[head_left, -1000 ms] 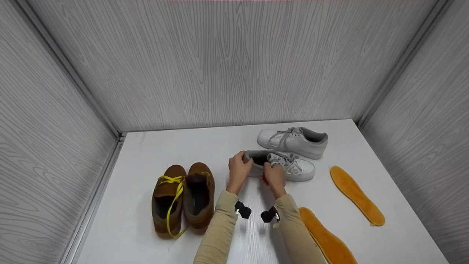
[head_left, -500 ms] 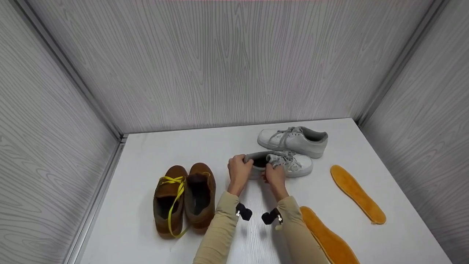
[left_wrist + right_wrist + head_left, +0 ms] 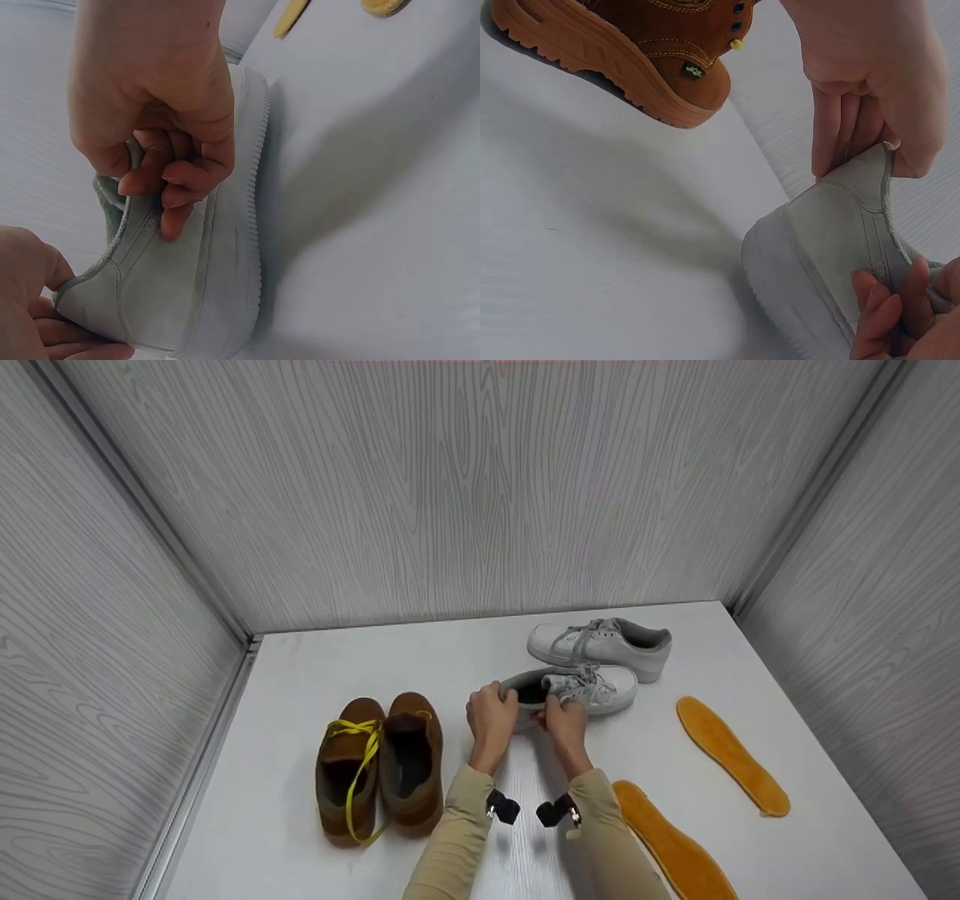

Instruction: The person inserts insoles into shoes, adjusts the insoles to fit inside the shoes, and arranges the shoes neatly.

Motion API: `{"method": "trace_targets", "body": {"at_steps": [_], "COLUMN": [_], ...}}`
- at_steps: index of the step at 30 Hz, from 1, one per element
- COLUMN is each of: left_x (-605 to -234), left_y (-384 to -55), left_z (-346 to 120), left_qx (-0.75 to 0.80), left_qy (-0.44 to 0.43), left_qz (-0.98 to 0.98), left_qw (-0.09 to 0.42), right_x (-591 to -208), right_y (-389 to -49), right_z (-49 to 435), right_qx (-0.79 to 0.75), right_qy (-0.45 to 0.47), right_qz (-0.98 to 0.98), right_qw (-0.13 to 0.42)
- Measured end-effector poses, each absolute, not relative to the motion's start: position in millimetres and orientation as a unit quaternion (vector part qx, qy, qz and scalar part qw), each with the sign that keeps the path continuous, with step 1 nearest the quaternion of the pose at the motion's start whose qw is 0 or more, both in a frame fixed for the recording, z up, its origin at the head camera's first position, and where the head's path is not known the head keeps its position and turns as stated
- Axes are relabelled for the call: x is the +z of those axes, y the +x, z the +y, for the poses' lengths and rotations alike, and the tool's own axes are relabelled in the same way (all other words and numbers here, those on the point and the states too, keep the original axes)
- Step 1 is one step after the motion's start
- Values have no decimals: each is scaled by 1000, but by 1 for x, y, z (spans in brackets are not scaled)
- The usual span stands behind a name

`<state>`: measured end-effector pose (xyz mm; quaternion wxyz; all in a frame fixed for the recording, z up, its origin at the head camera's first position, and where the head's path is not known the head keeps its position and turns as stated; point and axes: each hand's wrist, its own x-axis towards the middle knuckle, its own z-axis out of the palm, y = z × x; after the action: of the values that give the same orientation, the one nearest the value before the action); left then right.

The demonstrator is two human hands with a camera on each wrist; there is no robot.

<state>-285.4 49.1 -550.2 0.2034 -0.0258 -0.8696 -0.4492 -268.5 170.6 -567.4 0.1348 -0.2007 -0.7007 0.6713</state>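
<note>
The near white sneaker (image 3: 611,690) lies between both hands in the head view, its toe to the right and its grey-lined opening to the left. My left hand (image 3: 492,715) grips its heel collar, thumb on the inner side and fingers behind the heel (image 3: 847,195). With my right hand (image 3: 565,721) I pinch the near side of the collar by the lacing, the fingers curled on the outer wall (image 3: 161,300). Its grey laces (image 3: 592,686) are loose and the tongue stands up. Close behind stands the other white sneaker (image 3: 600,649), toe to the left.
Two brown shoes (image 3: 411,810) stand side by side at the left, with a yellow lace (image 3: 351,802) trailing from one. Two orange insoles (image 3: 731,754) lie on the white table (image 3: 330,660) at the right. Panels with a wood-grain pattern enclose the back and sides.
The near sneaker has turned a little, its toe swinging slightly back and left and its heel coming slightly nearer. Both hands keep their hold and have moved slightly with it.
</note>
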Motion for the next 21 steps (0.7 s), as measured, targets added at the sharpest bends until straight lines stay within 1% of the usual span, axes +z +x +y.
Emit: {"method": "trace_targets", "body": {"at_steps": [6, 16, 18, 21], "left_x": [-541, -527, -525, -526], "left_y": [-273, -237, -227, -212], "left_z": [46, 38, 38, 41], "left_qx": [-453, -458, -456, -451], "left_qy": [-33, -46, -53, -59], "left_qz": [-864, -859, -857, -858], "left_qw": [219, 227, 233, 239], "right_x": [-560, -555, -556, -557], "right_y": [-264, -253, -252, -250], "right_z": [170, 171, 174, 179], "right_qx": [657, 625, 629, 648], "right_qy": [-182, -125, -111, -85], "right_qz": [-718, -746, -745, -736], "right_qw": [141, 194, 194, 178]}}
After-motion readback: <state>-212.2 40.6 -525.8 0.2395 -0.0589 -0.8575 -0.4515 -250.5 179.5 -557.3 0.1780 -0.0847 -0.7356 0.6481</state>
